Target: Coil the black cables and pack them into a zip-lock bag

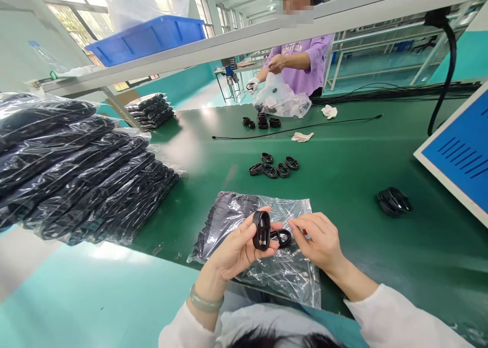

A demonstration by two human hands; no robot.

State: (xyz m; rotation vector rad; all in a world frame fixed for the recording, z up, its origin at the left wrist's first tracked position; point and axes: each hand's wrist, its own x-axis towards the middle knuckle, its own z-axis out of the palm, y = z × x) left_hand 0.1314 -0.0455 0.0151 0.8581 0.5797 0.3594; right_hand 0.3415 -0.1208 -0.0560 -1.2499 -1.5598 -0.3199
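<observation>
My left hand [238, 246] is closed around a coiled black cable [261, 231], held upright above a clear plastic bag [282, 272]. A second coiled cable [282, 238] shows just behind its fingertips; whether the hand grips it too, I cannot tell. Close to that coil, on its right, my right hand [318, 239] has thumb and fingertips pinched together, with nothing I can make out between them. Many black coils fill the left side of the bag, which lies on the green table [354, 236]. Beyond the bag sits a small group of coiled cables [270, 171].
Filled bags [76, 170] are stacked high at the left. More coils [394, 201] lie to the right, before a blue-and-white box [461, 150]. Across the table a person [301, 63] handles a plastic bag [284, 101]. A shelf bar [236, 40] carrying a blue tray [148, 38] crosses overhead.
</observation>
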